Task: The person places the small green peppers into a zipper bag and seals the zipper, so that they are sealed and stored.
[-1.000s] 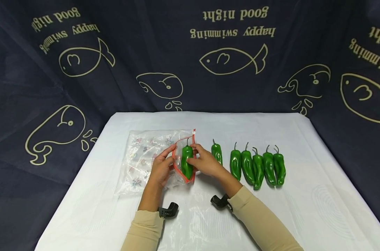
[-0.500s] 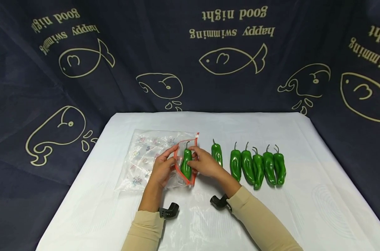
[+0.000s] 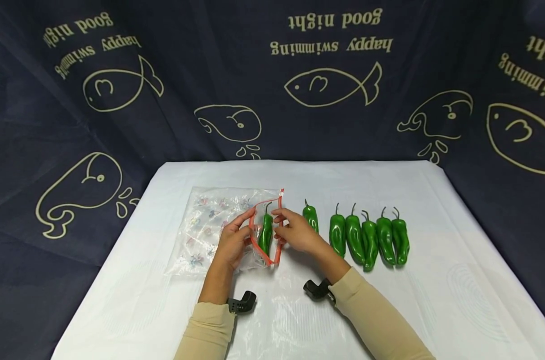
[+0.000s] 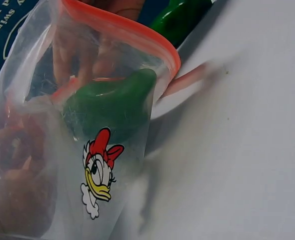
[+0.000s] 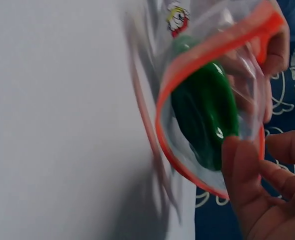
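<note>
A clear zip bag (image 3: pixel 204 225) with a red-orange rim and cartoon prints lies left of centre, its mouth facing right. My left hand (image 3: pixel 232 242) pinches the rim at the near-left side of that mouth and keeps it spread. Inside the opening sits a glossy green pepper (image 3: pixel 265 235), stem away from me, also visible in the right wrist view as a green pepper (image 5: pixel 205 107). At the mouth is my right hand (image 3: pixel 299 232), fingers and thumb parted. In the right wrist view its thumb (image 5: pixel 240 160) overlaps the pepper's end; whether they touch is unclear.
A single green pepper (image 3: pixel 310 216) lies just beyond my right hand, partly covered by it. Further right, several green peppers (image 3: pixel 370 245) lie in a row on the white tablecloth (image 3: pixel 434 300). A dark blue fish-print curtain (image 3: pixel 236 60) hangs behind the table.
My right hand has loosened from the pepper, its thumb drawing back to the right. The pepper sits slightly further left inside the bag. The bag shifted a little right earlier; my left hand keeps its hold.
</note>
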A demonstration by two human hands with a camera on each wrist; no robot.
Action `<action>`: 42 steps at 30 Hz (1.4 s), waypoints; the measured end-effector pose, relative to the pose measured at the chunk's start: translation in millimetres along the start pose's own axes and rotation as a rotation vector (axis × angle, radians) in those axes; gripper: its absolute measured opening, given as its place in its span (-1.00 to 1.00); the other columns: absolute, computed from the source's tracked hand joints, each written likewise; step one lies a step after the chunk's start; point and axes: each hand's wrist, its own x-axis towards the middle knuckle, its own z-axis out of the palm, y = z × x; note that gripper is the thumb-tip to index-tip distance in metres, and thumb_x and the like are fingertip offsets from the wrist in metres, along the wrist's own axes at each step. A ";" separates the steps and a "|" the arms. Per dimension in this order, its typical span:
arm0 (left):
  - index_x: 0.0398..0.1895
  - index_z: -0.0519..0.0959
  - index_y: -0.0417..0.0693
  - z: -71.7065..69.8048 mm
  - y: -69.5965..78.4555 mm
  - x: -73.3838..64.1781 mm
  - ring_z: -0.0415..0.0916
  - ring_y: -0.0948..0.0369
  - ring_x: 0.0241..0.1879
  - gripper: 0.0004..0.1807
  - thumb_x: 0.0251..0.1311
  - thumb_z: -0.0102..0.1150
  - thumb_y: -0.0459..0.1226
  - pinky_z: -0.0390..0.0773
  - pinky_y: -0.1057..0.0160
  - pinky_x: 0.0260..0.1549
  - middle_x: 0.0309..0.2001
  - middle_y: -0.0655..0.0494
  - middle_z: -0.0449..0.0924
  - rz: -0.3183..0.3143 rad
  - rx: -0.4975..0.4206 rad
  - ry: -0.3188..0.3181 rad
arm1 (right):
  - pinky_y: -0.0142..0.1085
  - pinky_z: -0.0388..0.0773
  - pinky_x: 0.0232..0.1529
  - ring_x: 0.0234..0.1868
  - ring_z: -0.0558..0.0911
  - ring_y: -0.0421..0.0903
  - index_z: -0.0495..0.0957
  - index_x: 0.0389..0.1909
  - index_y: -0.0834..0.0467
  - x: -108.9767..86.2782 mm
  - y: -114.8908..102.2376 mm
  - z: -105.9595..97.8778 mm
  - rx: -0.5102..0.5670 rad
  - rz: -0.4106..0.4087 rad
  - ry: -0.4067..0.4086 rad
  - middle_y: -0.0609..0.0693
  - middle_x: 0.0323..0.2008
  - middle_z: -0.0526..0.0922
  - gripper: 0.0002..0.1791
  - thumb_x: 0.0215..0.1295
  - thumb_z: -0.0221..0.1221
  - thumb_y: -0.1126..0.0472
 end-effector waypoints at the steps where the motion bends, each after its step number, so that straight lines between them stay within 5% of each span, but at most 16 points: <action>1: 0.37 0.40 -0.26 0.0 -0.3 0.3 0.60 0.20 -0.17 -0.33 0.08 0.01 -0.56 0.63 0.30 -0.29 0.32 -0.24 0.37 0.000 -0.001 0.001 | -0.09 0.68 -0.32 -0.27 0.68 0.15 0.38 0.33 0.31 -0.9 0.6 -3.1 -0.017 -0.017 0.008 0.27 0.08 0.53 -0.48 0.34 0.05 0.41; 10: 0.34 0.45 -0.24 -0.3 -1.5 1.1 0.60 0.19 -0.18 -0.36 0.08 0.07 -0.54 0.64 0.32 -0.32 0.31 -0.11 0.41 0.009 -0.007 0.012 | -0.08 0.57 -0.06 0.01 0.61 0.06 0.45 0.31 0.15 -9.7 0.8 -40.5 -0.216 -0.025 0.116 0.20 0.16 0.54 -0.53 0.40 0.15 0.23; 22: 0.33 0.48 -0.17 -1.2 -0.4 0.1 0.56 0.19 -0.17 -0.38 0.10 0.14 -0.51 0.63 0.30 -0.34 0.28 -0.09 0.44 0.000 0.010 0.016 | 0.02 0.57 -0.02 0.17 0.52 0.17 0.30 0.42 0.21 -14.9 9.8 -73.4 -0.368 0.009 0.093 0.26 0.32 0.37 -0.40 0.41 0.17 0.19; 28: 0.32 0.49 -0.17 -1.4 0.0 0.5 0.56 0.20 -0.18 -0.38 0.09 0.13 -0.52 0.62 0.30 -0.35 0.27 -0.13 0.45 0.006 0.004 0.013 | 0.10 0.53 0.05 0.22 0.47 0.25 0.28 0.44 0.22 -12.0 15.2 -79.6 -0.426 0.037 0.065 0.30 0.32 0.33 -0.34 0.38 0.21 0.16; 35: 0.33 0.47 -0.22 -1.6 -1.3 1.4 0.59 0.20 -0.19 -0.38 0.10 0.11 -0.53 0.63 0.32 -0.34 0.30 -0.16 0.42 0.009 -0.002 0.016 | 0.07 0.50 -0.01 0.04 0.51 0.16 0.27 0.43 0.25 -5.1 24.5 -75.7 -0.526 0.105 0.051 0.32 0.21 0.41 -0.27 0.30 0.29 0.14; 42: 0.32 0.48 -0.21 -2.8 -3.9 2.8 0.59 0.20 -0.16 -0.39 0.11 0.13 -0.53 0.64 0.32 -0.32 0.28 -0.13 0.44 0.008 -0.020 0.011 | 0.11 0.49 0.02 0.13 0.49 0.23 0.25 0.43 0.28 -2.1 25.8 -71.6 -0.572 0.154 0.057 0.35 0.19 0.47 -0.24 0.29 0.28 0.12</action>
